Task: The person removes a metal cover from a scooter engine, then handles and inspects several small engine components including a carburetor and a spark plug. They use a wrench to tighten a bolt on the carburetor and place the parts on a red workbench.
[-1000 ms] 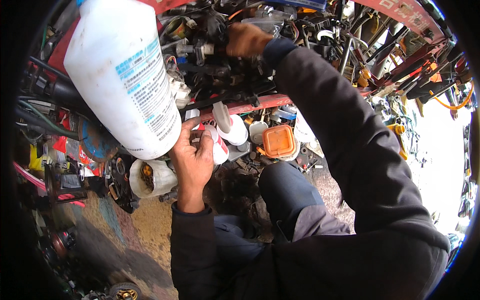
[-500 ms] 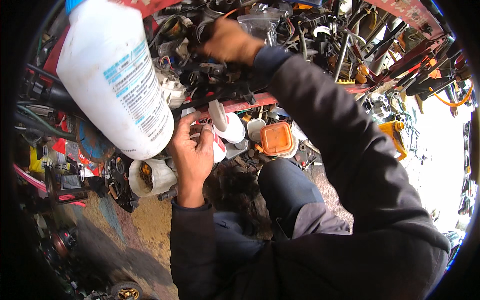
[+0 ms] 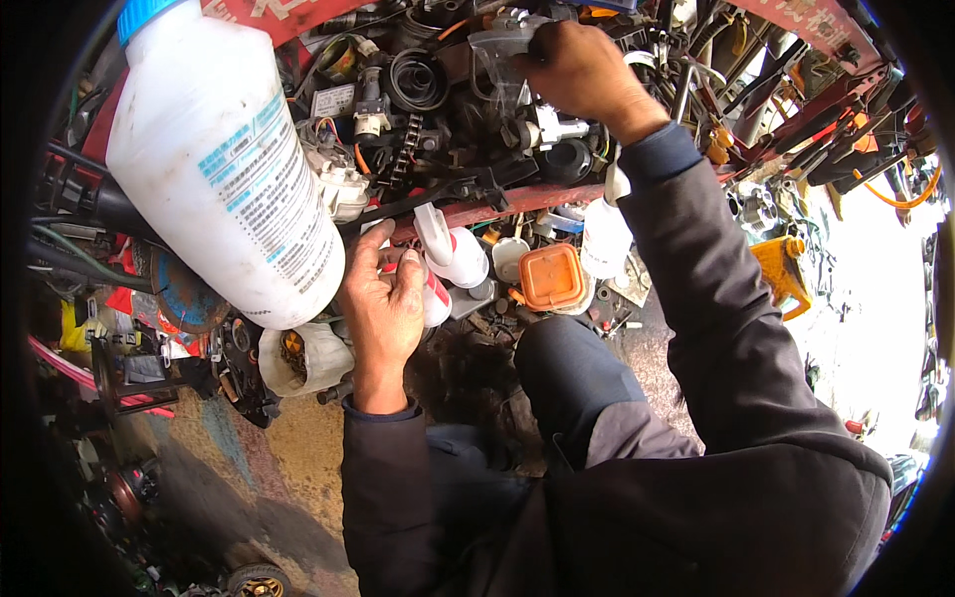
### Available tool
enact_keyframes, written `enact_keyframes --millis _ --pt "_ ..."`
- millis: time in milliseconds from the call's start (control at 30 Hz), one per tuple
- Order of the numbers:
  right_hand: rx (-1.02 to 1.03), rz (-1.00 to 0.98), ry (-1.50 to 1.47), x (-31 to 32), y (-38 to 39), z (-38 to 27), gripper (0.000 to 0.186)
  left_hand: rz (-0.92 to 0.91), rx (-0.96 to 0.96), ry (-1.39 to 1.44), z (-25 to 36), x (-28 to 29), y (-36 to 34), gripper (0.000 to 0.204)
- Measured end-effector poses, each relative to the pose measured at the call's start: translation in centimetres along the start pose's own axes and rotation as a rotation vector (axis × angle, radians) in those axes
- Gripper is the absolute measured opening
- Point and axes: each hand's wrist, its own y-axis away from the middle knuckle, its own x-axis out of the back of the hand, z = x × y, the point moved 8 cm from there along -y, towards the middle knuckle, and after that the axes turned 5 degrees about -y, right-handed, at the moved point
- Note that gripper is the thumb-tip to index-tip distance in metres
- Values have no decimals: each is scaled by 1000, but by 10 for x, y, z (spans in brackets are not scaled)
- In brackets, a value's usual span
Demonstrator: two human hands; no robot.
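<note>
Below the front red rail (image 3: 517, 202), my left hand (image 3: 383, 318) has its fingers curled and its thumb raised. Whatever lies between them is mostly hidden; a bit of red shows there. A red and white container (image 3: 435, 298) stands right beside the thumb. Over the heap of parts, my right hand (image 3: 592, 80) pinches the edge of a clear plastic bag (image 3: 500, 62), its fingertips partly hidden. Under that hand lie a white plastic fitting (image 3: 552, 127) and a black round part (image 3: 565, 161). A large white bottle (image 3: 224, 169) with a blue cap looms at left, near my left hand.
Black ring-shaped parts (image 3: 416, 80) and a chain (image 3: 406, 149) fill the tray. An orange-lidded tub (image 3: 552, 279) and a white tub (image 3: 605, 239) stand below the rail. At right is a yellow jug (image 3: 781, 277); at left, a dirty white container (image 3: 308, 356).
My right hand has moved right, from the ring-shaped parts to the plastic bag, uncovering those parts and the chain. The bag has shifted slightly. My left hand has stayed in place.
</note>
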Motion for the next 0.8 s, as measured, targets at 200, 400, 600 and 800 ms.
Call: enact_keyframes --millis 200,400,600,800 --pt "-184 -215 22 -25 -14 19 63 27 -45 -112 -1 -3 -6 35" --pt "-262 -144 -17 -53 -24 -11 35 -3 -43 0 2 -4 1 36" --pt "-15 -335 -180 -95 -19 -90 22 -12 -107 -6 13 -14 -3 34" --pt "106 -391 -287 -80 -1 -133 24 -37 -199 -189 25 -21 -3 39"
